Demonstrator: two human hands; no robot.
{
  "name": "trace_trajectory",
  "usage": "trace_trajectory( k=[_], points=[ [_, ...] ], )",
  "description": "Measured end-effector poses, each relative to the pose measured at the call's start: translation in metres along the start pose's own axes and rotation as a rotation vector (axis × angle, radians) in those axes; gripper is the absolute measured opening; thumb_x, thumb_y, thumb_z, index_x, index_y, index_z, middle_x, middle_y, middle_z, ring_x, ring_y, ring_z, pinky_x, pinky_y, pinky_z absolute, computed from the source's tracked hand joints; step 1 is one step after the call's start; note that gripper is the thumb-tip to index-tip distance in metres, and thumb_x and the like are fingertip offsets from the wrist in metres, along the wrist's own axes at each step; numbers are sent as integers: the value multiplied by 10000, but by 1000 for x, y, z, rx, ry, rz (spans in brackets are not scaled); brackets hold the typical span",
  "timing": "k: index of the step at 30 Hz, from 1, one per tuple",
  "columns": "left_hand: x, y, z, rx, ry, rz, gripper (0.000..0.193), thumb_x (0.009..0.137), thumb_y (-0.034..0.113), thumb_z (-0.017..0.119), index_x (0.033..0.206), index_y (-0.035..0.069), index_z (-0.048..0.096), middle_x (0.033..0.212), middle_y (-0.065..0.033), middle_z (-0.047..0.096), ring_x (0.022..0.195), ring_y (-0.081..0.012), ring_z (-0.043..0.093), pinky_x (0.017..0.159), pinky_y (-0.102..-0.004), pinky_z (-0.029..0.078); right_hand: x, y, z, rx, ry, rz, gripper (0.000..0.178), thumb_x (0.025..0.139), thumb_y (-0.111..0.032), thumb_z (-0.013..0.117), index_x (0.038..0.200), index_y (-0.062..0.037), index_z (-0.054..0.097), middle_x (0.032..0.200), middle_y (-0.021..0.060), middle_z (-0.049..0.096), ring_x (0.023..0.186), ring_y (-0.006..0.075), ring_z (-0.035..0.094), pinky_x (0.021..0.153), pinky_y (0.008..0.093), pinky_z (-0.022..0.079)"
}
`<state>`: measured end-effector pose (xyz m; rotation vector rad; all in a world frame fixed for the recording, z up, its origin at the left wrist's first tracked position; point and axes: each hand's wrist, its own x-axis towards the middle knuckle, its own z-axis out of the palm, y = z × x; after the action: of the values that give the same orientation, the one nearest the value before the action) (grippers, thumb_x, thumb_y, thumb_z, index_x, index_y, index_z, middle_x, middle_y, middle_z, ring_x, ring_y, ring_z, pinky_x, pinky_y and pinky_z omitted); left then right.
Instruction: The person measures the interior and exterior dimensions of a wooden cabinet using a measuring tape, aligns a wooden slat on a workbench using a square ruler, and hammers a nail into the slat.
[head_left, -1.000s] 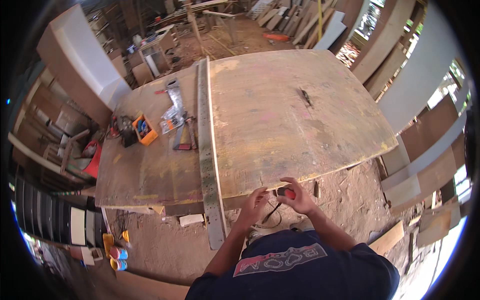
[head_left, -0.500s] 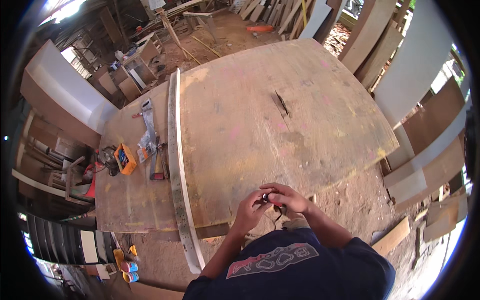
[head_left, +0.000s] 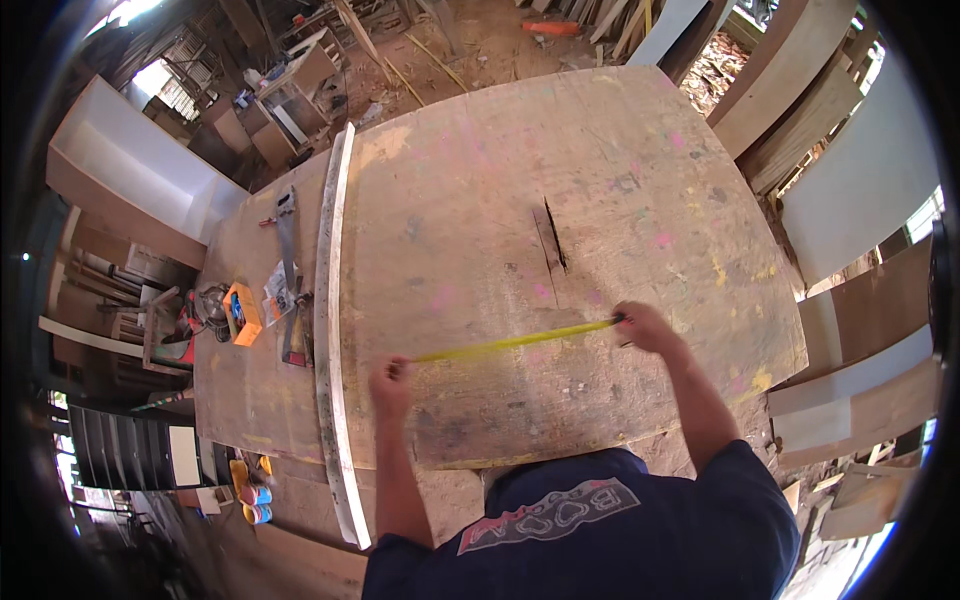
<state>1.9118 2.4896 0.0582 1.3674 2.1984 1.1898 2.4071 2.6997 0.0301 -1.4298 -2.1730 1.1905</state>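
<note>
A yellow tape measure [head_left: 515, 341] is stretched between my two hands, its blade blurred above the large worn plywood tabletop [head_left: 470, 230]. My left hand [head_left: 391, 385] is closed on the free end of the blade, just right of a long pale strip [head_left: 335, 300] that crosses the table. Farther right, my right hand [head_left: 646, 328] is closed round the dark case, most of which the fingers hide. Ahead of the blade is a dark split [head_left: 555, 236] in the plywood.
Left of the strip lie a handsaw [head_left: 286, 235], a plastic bag [head_left: 279, 292], a red-and-dark tool [head_left: 295, 340] and an orange box [head_left: 242, 314] of small items. A white-lined open cabinet [head_left: 140, 160] stands at the left. Boards and panels [head_left: 850, 210] lean along the right.
My hands were together near my body. They have moved apart and forward over the table, drawing the yellow blade out between them.
</note>
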Motion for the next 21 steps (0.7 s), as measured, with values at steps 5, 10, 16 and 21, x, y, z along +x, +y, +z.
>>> trace_trajectory(
  k=[5, 10, 16, 21],
  points=[
    [55, -83, -81, 428, 201, -26, 170, 830, 11, 746, 971, 68, 669, 1017, -106, 609, 975, -283, 603, 874, -410, 493, 6, 78, -102, -73, 135, 110, 304, 785, -271, 866, 886, -19, 729, 688, 47, 663, 663, 122, 628, 625, 330, 520],
    [70, -109, -65, 502, 285, 73, 471, 826, 37, 771, 1264, 35, 597, 1255, -176, 589, 1224, -363, 540, 1077, -460, 423, 44, 83, -133, -17, 50, 223, 302, 816, -273, 858, 863, -9, 720, 626, 36, 632, 568, 108, 588, 551, 319, 478],
    [17, -137, -50, 673, 184, -318, 861, 791, 159, 843, 1511, 20, 391, 1537, -263, 409, 1461, -436, 353, 1230, -508, 292, 101, 96, -118, -157, 287, 103, 323, 785, -278, 868, 865, 1, 728, 734, 93, 657, 684, 213, 645, 648, 369, 507],
    [-38, -158, -82, 851, 216, -592, 880, 772, 225, 857, 1494, 1, 406, 1525, -270, 430, 1455, -431, 369, 1209, -502, 320, 123, 78, -101, -261, 265, 120, 344, 756, -324, 869, 893, -32, 748, 913, 139, 692, 941, 330, 650, 843, 449, 521]
  ],
)
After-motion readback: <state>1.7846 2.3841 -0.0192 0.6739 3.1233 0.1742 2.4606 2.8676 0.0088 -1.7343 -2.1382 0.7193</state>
